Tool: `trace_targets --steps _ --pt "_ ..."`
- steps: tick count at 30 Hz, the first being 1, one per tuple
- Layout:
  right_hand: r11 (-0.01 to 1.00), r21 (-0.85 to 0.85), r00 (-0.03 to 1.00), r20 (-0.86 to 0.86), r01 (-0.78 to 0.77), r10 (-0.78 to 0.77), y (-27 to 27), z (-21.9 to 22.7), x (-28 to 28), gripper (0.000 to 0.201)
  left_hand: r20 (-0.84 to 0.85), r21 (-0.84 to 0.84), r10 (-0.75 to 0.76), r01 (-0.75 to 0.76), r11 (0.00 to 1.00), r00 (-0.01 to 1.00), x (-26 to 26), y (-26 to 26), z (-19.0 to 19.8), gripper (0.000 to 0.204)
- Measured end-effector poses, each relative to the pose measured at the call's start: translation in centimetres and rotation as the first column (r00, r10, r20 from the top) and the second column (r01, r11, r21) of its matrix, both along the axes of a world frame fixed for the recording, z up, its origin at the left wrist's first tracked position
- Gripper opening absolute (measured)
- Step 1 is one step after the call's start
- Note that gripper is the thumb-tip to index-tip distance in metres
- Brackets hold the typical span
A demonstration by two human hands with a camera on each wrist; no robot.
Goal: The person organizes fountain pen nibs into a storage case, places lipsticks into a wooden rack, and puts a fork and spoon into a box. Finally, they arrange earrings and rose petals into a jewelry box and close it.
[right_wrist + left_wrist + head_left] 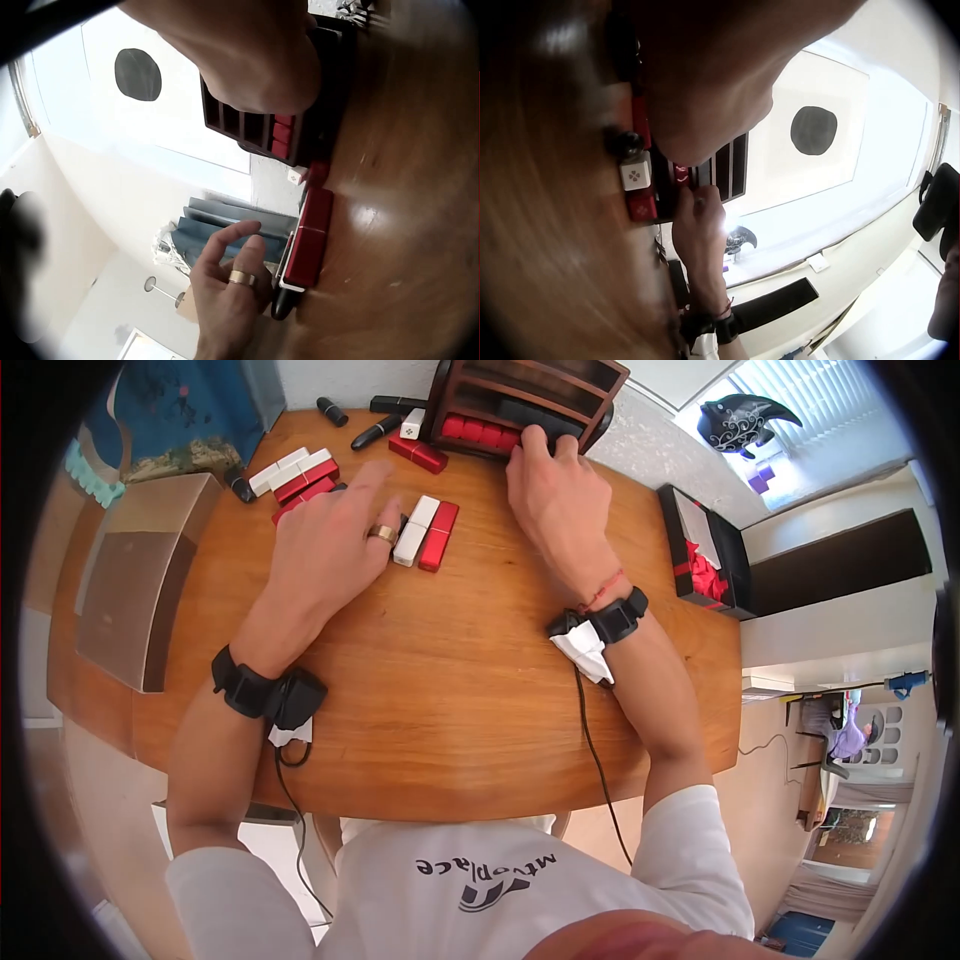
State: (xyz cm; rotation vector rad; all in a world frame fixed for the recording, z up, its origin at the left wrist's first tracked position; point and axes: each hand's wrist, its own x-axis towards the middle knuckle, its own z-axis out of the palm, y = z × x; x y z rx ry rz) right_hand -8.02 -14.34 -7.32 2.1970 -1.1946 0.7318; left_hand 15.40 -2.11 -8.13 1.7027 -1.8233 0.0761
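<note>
My right hand (562,490) reaches into a dark wooden rack (572,398) at the back of the table, fingers bent over its lowest compartment. Beside the fingertips sits a row of red square lipstick tubes (480,433), and a black piece (540,418) lies just behind them. I cannot tell whether the fingertips pinch a tube. My left hand (330,540) hovers over the table with loosely bent fingers and nothing between them, as the right wrist view shows. Right of it lie a white lipstick tube (416,530) and a red lipstick tube (439,537), side by side.
More white and red tubes (300,472) lie beyond the left hand. Black tubes (377,432) lie left of the rack, near a red tube (418,455). A brown box (140,590) stands at the left edge, an open black box (703,550) at the right.
</note>
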Motion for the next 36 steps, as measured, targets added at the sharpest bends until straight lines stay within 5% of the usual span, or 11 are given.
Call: trace_targets --steps 7,22,36 --pt "0.989 0.071 0.992 0.013 0.128 -0.129 0.6 0.8 0.4 0.026 -0.014 0.054 0.062 -0.061 0.997 0.998 -0.4 0.3 1.1 0.03" --pt "0.98 0.181 0.976 0.184 0.081 -0.115 0.7 1.7 -0.2 0.039 -0.016 0.027 0.064 -0.064 0.998 0.998 0.2 0.0 0.7 0.033" --pt "0.964 0.255 0.984 0.14 0.071 -0.109 0.5 1.3 -0.2 0.038 0.007 0.044 0.064 -0.064 0.997 0.998 1.0 0.0 1.0 0.029"
